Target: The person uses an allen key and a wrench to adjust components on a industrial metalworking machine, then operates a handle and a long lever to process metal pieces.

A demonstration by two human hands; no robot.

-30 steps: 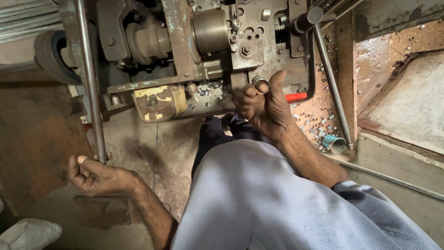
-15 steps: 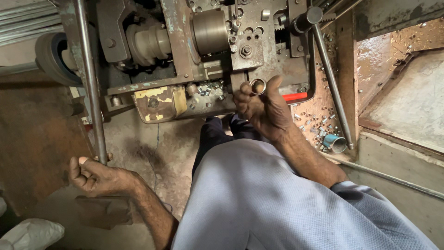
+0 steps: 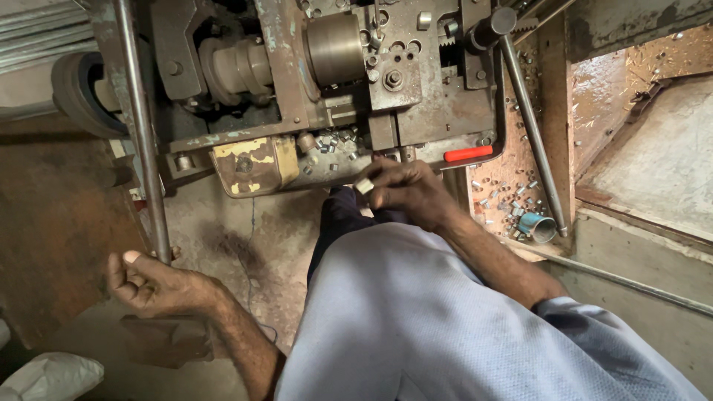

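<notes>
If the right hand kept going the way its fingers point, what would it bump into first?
The right hand, pinching a small metal ring, points up and left toward the machine. It would probably first meet the ledge strewn with small metal pieces, though depth is hard to judge.

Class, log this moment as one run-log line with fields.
left hand: grips long lever | right hand: pinches small metal piece | machine: loose pieces on ledge
</notes>
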